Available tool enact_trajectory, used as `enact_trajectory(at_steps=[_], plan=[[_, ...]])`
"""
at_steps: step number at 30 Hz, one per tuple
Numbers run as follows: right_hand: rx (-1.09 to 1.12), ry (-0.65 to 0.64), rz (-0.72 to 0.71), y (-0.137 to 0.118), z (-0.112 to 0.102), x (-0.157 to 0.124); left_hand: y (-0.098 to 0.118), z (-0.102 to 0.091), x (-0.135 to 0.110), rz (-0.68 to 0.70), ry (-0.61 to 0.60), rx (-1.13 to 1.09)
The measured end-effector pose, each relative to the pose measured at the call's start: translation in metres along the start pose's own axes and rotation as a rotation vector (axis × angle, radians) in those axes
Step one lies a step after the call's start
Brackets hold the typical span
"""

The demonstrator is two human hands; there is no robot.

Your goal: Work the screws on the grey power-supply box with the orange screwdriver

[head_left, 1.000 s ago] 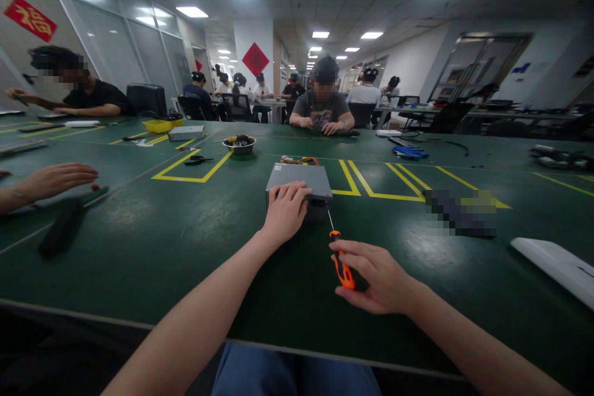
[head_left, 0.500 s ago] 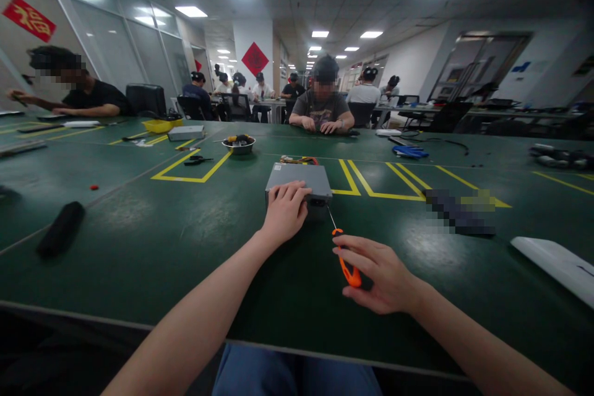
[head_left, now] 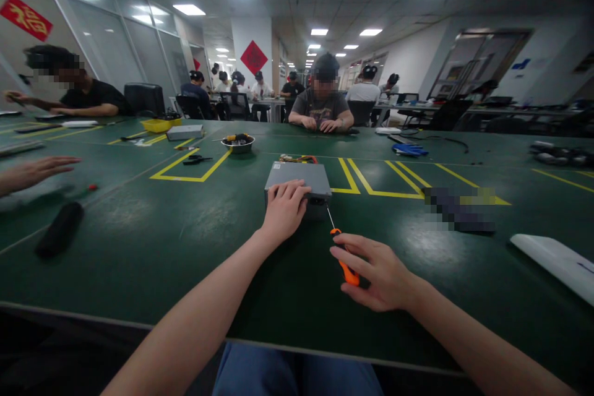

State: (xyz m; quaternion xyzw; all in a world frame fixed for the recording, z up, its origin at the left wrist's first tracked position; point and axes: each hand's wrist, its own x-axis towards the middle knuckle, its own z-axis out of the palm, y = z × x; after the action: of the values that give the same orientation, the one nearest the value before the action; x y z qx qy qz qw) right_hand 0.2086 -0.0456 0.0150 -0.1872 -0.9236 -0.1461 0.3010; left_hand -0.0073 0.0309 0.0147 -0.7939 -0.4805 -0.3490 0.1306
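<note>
Grey metal box [head_left: 304,176] sits near mid-frame on the green tabletop [head_left: 185,272], flat side up. A bundle of coloured wires [head_left: 299,159] shows just behind its far edge.

Left hand [head_left: 285,207] lies over the box's top and near edge, fingers slightly spread and resting on the metal; thumb position cannot be told. Right hand [head_left: 380,273], right of lower centre, pinches the orange-and-black handle of a screwdriver [head_left: 349,273] between fingers and thumb. Shaft slants up and left; its tip is at the right end of the box's near face. Contact with a screw: too small to tell.

Surroundings: metal bowl [head_left: 238,148] holding tools, upper left of centre; black tool [head_left: 197,160] near it, toward the viewer. Blue bundle [head_left: 409,150] at right of centre. Black cylindrical object [head_left: 60,229] at the left; small red piece [head_left: 93,187] nearby. Co-worker's hand [head_left: 37,173], blurred, enters from the left edge.
</note>
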Motion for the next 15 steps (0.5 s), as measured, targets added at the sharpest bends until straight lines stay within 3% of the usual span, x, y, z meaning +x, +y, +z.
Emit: enact_trajectory(at_steps=[6, 15], plan=[[0.008, 0.071, 0.018, -0.0010, -0.0021, 0.0014, -0.0008, 0.0001, -0.0003, 0.004, 0.005, -0.001], [-0.002, -0.045, -0.058, -0.0043, -0.0027, 0.0073, -0.0009, -0.0001, -0.0004, 0.007, 0.001, 0.001]])
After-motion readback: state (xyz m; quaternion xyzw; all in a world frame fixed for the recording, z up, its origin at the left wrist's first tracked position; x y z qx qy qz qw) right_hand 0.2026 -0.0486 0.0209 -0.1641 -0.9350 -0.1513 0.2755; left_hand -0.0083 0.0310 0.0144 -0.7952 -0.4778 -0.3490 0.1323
